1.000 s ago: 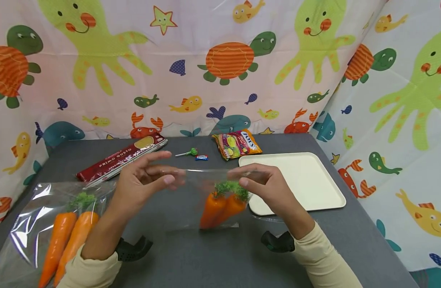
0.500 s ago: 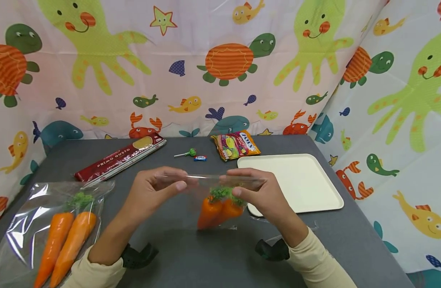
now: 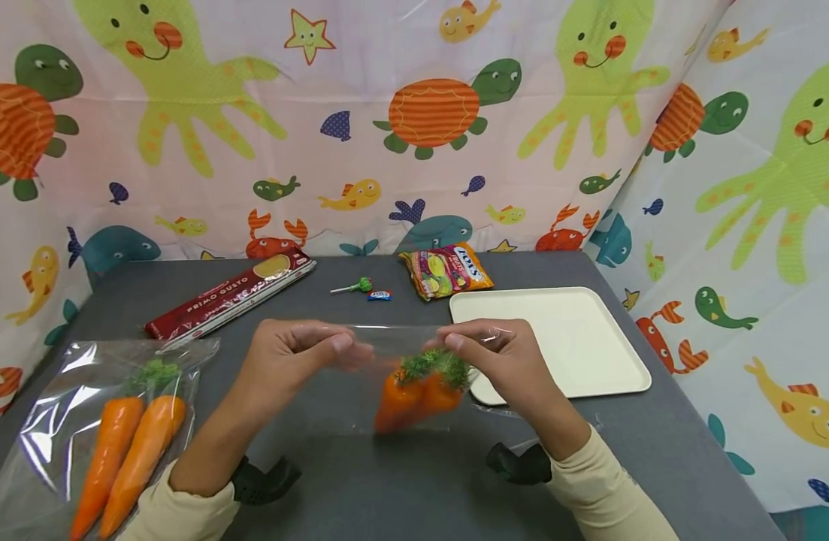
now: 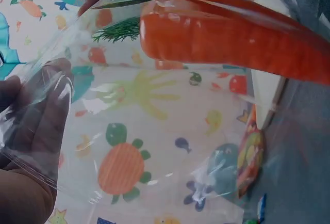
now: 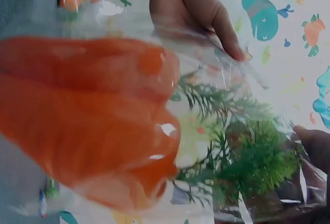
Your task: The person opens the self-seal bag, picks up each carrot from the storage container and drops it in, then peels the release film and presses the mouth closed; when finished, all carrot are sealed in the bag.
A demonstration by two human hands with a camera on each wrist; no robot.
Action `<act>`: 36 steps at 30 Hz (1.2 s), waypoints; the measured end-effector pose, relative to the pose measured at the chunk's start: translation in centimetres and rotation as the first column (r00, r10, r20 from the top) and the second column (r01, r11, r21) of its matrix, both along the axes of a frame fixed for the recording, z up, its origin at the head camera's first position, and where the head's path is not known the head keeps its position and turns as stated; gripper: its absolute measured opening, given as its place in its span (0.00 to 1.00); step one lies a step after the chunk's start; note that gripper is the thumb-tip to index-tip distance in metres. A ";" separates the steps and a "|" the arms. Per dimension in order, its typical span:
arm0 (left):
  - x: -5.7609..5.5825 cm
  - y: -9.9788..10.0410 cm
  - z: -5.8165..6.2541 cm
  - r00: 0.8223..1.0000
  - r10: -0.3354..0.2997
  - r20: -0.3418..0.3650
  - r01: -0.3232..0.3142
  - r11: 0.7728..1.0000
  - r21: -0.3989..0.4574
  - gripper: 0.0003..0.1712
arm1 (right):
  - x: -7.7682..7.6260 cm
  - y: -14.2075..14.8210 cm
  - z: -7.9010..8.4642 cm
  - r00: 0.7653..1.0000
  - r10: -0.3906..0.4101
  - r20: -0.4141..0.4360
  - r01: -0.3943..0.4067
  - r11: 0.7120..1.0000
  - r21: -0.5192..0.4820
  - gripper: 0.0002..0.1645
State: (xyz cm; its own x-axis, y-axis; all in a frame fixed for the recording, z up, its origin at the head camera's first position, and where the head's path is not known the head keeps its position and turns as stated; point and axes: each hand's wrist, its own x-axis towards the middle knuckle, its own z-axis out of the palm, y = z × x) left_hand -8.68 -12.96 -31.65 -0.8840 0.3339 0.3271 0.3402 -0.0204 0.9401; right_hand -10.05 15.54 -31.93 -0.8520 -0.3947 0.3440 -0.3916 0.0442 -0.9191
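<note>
A clear plastic bag (image 3: 360,398) hangs upright over the dark table, with two orange carrots (image 3: 398,398) inside, their leafy green tops (image 3: 436,363) near the bag's upper edge. My left hand (image 3: 295,361) pinches that edge at its left end, thumb toward me. At the right end my right hand (image 3: 505,361) pinches it too, thumb just above the leaves. In the left wrist view the film (image 4: 154,182) stretches across my left fingers (image 4: 38,115). The right wrist view shows the carrots (image 5: 87,115) close up, stems toward the bag's mouth.
Another clear bag with two carrots (image 3: 140,443) lies at left. Behind are a dark red spaghetti pack (image 3: 231,293), a green lollipop (image 3: 364,285), a small blue wrapped sweet (image 3: 379,295) and a colourful sweets bag (image 3: 446,270). A cream tray (image 3: 556,338) stands at right.
My left hand has come down from spread fingers to a pinch on the bag's upper edge. My right hand stays at its end, and the edge between them looks more taut.
</note>
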 end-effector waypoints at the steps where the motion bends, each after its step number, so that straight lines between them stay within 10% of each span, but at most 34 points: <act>1: 0.0 0.0 0.0 1.000 -0.005 0.008 0.005 1.000 0.010 0.12 | 0.0 0.1 0.1 1.000 0.005 0.001 -0.005 1.000 0.006 0.13; 14: -0.6 -0.6 -0.4 0.994 -0.063 0.085 0.050 0.988 0.149 0.12 | -0.8 1.2 0.4 0.962 0.274 0.015 -0.274 0.961 0.022 0.24; 23: -0.5 -1.4 -0.4 0.986 -0.025 0.168 0.012 0.997 0.080 0.16 | -1.3 0.6 0.0 0.959 0.233 0.162 -0.242 0.970 0.036 0.26; 36: -1.4 -4.3 -1.8 0.943 0.086 0.320 -0.089 0.996 -0.006 0.22 | -4.4 -2.3 -2.9 0.884 0.321 0.339 -0.311 0.947 -0.085 0.30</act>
